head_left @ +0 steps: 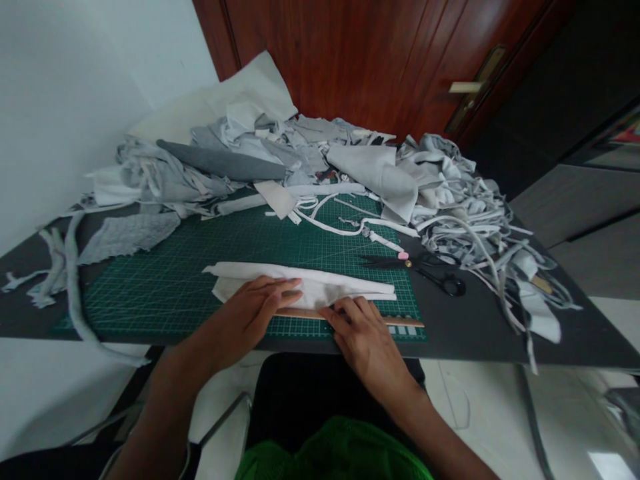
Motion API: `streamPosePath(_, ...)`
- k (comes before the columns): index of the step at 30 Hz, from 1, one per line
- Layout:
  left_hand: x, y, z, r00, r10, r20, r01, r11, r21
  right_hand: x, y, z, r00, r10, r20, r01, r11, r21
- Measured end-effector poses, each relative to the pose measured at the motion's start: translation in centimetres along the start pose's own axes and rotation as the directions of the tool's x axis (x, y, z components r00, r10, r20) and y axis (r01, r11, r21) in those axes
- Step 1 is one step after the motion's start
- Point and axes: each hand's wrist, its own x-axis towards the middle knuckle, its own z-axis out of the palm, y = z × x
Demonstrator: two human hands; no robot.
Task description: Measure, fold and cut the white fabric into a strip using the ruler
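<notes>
A white piece of fabric (320, 290), with a long rolled or folded far edge, lies across the green cutting mat (210, 240). My left hand (255, 307) rests flat on its left half, fingers stretched out to the right. At the near edge, my right hand (363, 330) has its fingers bent and drawn together on the cloth; its fingertips are partly hidden. A thin wooden strip (407, 323) runs under or along that near edge, passing by both hands. Beyond the fabric's right end lie black scissors (435, 277) with their blades apart.
Heaped grey and white fabric scraps (300, 150) line the back of the dark table (480, 333). Another tangled pile of strips (460, 207) sits at the right. A long grey strip (75, 287) hangs over the front left edge. Behind stands a wooden door (340, 67).
</notes>
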Motion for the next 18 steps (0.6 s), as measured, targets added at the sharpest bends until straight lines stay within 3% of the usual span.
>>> streamPosePath(4, -0.2, -0.8, 1.5, 0.992, 0.087, -0.090, -0.082, 0.995, 0.050, -0.6, 0.5, 0.1, 0.999, -0.045, -0.005, 0.045, 0.999, 0.002)
streamPosePath(10, -0.8, -2.2, 3.6, 0.971, 0.145, -0.191, -0.110, 0.978, 0.180, -1.6, 1.0, 0.0, 0.997, -0.072, 0.022, 0.071, 0.997, 0.030)
streamPosePath(18, -1.7, -3.0, 3.5, 0.957, 0.215, -0.196, -0.168, 0.958, 0.234, -1.8, 0.9, 0.2, 0.999, -0.038, 0.015, 0.037, 0.998, 0.040)
